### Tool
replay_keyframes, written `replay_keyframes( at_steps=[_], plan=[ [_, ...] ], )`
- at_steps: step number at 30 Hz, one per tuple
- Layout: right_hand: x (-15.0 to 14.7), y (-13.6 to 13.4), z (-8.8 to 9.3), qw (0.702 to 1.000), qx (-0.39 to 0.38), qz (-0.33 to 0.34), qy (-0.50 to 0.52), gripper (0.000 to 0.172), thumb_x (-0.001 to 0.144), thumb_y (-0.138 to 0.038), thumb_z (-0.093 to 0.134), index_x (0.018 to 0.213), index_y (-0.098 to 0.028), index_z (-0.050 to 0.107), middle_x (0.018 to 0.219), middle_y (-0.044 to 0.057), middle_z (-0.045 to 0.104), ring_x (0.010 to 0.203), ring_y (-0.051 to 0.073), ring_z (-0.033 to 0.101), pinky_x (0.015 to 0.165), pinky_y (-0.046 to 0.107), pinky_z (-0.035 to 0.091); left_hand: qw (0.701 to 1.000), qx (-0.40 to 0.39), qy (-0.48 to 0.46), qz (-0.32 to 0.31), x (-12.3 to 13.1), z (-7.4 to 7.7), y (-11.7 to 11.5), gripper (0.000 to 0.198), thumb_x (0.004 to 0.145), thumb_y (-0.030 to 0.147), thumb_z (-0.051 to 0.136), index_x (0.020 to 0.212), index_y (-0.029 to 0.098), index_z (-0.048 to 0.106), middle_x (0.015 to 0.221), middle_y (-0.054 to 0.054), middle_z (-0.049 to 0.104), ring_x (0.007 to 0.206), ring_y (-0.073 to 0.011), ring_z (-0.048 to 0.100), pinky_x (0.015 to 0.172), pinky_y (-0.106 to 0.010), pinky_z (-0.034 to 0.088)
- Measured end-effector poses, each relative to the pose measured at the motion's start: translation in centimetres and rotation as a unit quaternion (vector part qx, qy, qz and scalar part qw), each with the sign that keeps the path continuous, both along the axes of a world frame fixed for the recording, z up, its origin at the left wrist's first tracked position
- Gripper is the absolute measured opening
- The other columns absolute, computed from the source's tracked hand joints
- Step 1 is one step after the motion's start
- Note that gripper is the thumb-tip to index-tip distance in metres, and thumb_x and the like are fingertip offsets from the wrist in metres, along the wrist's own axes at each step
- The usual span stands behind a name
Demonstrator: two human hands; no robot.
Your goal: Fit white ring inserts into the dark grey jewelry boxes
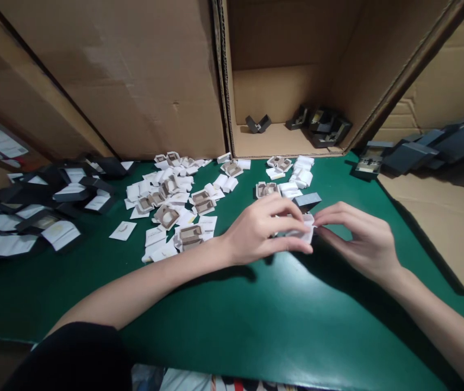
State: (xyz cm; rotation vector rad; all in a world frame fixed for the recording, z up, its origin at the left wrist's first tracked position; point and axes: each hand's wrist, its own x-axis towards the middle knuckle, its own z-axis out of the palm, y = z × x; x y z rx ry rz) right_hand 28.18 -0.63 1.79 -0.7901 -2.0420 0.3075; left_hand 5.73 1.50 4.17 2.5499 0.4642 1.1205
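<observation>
My left hand is curled over a small hinged black box, whose raised lid shows past the fingers. A white paper insert shows at the fingertips, and most of the box is hidden. From the other side my right hand pinches the edge of that white insert between thumb and fingers. Both hands are just above the green table. Behind them lie brown-grey card trays and folded white papers.
A pile of white papers and small trays spreads to the left. Open black boxes with white linings crowd the far left. A large cardboard carton at the back holds several black boxes. More dark boxes are on the right by a cardboard flap.
</observation>
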Motion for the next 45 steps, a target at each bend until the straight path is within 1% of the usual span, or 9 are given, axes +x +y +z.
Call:
replay_keyframes(
  at_steps=[6,10,15,19,23,30,36,40,45],
  plan=[
    [-0.6,-0.4,0.3,0.999,0.037,0.018,-0.005,0.028,0.077,-0.003,0.063,0.094,-0.025,0.065,0.088,0.003,0.067,0.080,0.017,0.065,0.069,0.031,0.053,0.983,-0.173,0.015,0.053,0.2,0.3,-0.2,0.031,0.090,0.028,0.059,0.120,0.020,0.059,0.115,-0.007,0.063,0.109,-0.0210,0.055,0.094,-0.037,0.044],
    [-0.7,-0.5,0.3,0.999,0.020,0.041,-0.010,0.025,0.077,-0.005,0.063,0.093,-0.024,0.066,0.087,0.004,0.069,0.080,0.018,0.066,0.069,0.031,0.053,0.971,-0.239,0.014,0.024,0.5,0.2,-0.4,0.011,0.088,0.021,0.059,0.093,0.017,0.067,0.099,-0.005,0.067,0.099,-0.0186,0.058,0.090,-0.033,0.045],
    [-0.2,-0.4,-0.1,0.996,-0.045,0.044,0.060,0.016,0.076,-0.010,0.065,0.086,-0.023,0.063,0.086,0.005,0.068,0.080,0.020,0.065,0.068,0.034,0.052,0.928,-0.335,-0.153,0.059,0.4,0.2,0.5,0.011,0.090,0.026,0.056,0.087,0.016,0.059,0.089,-0.005,0.067,0.083,-0.0151,0.062,0.078,-0.029,0.048],
    [0.6,0.6,-0.5,0.964,-0.092,-0.074,0.237,0.008,0.077,-0.020,0.067,0.079,-0.023,0.059,0.080,0.003,0.065,0.070,0.017,0.062,0.061,0.032,0.050,0.891,-0.357,-0.261,0.099,0.0,0.0,1.4,0.014,0.092,0.030,0.054,0.087,0.017,0.052,0.080,-0.003,0.061,0.077,-0.0128,0.060,0.073,-0.027,0.050],
    [2.3,2.6,-1.0,0.909,-0.112,-0.220,0.334,0.020,0.070,-0.024,0.074,0.085,-0.024,0.060,0.073,-0.002,0.061,0.060,0.015,0.060,0.061,0.032,0.050,0.892,-0.360,-0.258,0.093,0.0,-0.5,1.6,0.012,0.090,0.029,0.056,0.087,0.017,0.052,0.081,-0.003,0.056,0.071,-0.0122,0.056,0.054,-0.020,0.050],
    [4.2,3.7,-2.1,0.922,-0.242,-0.286,0.100,0.017,0.077,-0.034,0.065,0.089,-0.023,0.067,0.080,0.003,0.069,0.072,0.019,0.066,0.071,0.035,0.051,0.916,-0.347,-0.188,0.078,0.0,-1.0,1.1,0.018,0.088,0.024,0.058,0.106,0.021,0.056,0.096,-0.005,0.056,0.089,-0.0160,0.056,0.052,-0.016,0.048],
    [4.0,3.1,-1.3,0.937,-0.036,-0.304,-0.171,0.025,0.086,-0.039,0.053,0.094,-0.022,0.069,0.077,0.007,0.063,0.069,0.022,0.057,0.061,0.035,0.043,0.917,-0.356,-0.166,0.072,0.2,-1.1,0.6,0.028,0.087,0.020,0.058,0.114,0.023,0.049,0.095,-0.005,0.057,0.095,-0.0171,0.058,0.060,-0.018,0.050],
    [2.6,1.8,0.0,0.975,-0.023,-0.216,-0.049,0.016,0.084,-0.032,0.059,0.095,-0.022,0.067,0.082,0.006,0.062,0.070,0.019,0.056,0.064,0.034,0.046,0.930,-0.324,-0.159,0.069,0.6,-1.5,0.0,0.026,0.087,0.019,0.058,0.111,0.022,0.051,0.093,-0.004,0.057,0.092,-0.0156,0.058,0.066,-0.022,0.052],
    [-0.4,-0.2,0.0,0.966,-0.211,0.015,0.150,0.034,0.077,-0.025,0.070,0.108,-0.026,0.055,0.092,0.003,0.066,0.083,0.018,0.064,0.072,0.033,0.055,0.957,-0.260,-0.115,0.050,0.9,-1.9,-0.5,0.026,0.088,0.019,0.056,0.114,0.021,0.050,0.091,-0.002,0.059,0.084,-0.0130,0.060,0.070,-0.024,0.053]
  ],
)
